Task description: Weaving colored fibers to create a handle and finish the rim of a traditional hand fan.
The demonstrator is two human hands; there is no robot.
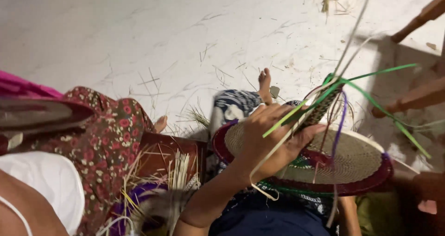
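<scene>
A round flat woven basket with a dark red rim lies over my lap. My left hand rests on its near-left part, closed around a bundle of weaving strands: a black-and-green patterned coil, with pale, green and purple strips sticking out up and to the right. A pale strip loops down below my wrist. My right hand shows only partly at the right edge, beside the basket rim, and its fingers are hidden. My foot lies on the floor beyond the basket.
A person in a floral dress sits at the left with a flat woven piece on the lap. Between us stands a wooden box of pale straw. Wooden furniture legs rise at the upper right. Straw bits litter the white floor.
</scene>
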